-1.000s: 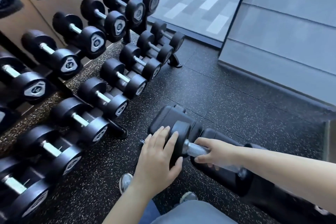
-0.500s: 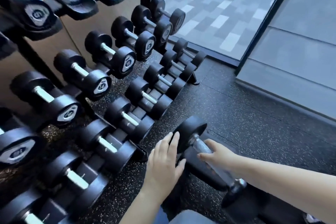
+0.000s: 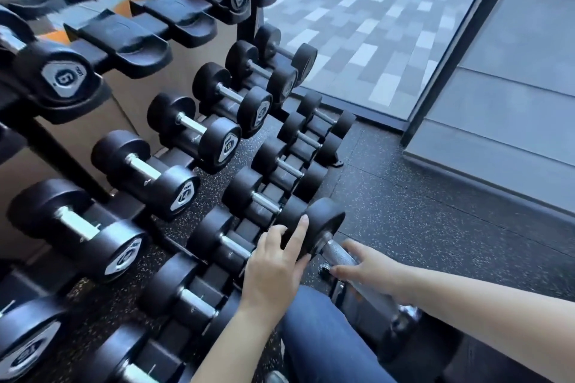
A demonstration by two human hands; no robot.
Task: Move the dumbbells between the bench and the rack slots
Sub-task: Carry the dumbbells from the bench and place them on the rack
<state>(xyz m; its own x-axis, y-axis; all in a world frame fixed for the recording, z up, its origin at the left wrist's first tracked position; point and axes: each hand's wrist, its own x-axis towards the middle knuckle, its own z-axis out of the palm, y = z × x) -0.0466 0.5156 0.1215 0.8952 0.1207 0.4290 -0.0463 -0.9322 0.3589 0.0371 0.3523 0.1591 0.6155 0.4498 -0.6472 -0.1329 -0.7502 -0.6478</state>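
A black dumbbell (image 3: 325, 227) with a chrome handle is held in front of my lap, its far head pointing toward the rack. My right hand (image 3: 371, 270) is wrapped around the handle. My left hand (image 3: 277, 261) presses flat against the side of the far head, fingers spread. The near head is mostly hidden behind my right forearm. The three-tier rack (image 3: 239, 19) fills the left, with several black dumbbells on the middle and bottom tiers. Empty black cradles (image 3: 130, 40) show on the top tier. The bench is hardly visible, only a dark edge (image 3: 485, 357) at bottom right.
Speckled black rubber floor (image 3: 420, 211) lies open to the right of the rack. A glass wall (image 3: 373, 25) and dark frame post (image 3: 451, 50) stand behind. A grey panel wall (image 3: 513, 102) is at right. My blue-jeaned leg (image 3: 320, 336) is below the dumbbell.
The dumbbell has risen off the bench and moved up and left toward the rack's lower tier, both hands staying on it. My view has lifted, showing the rack's top tier.
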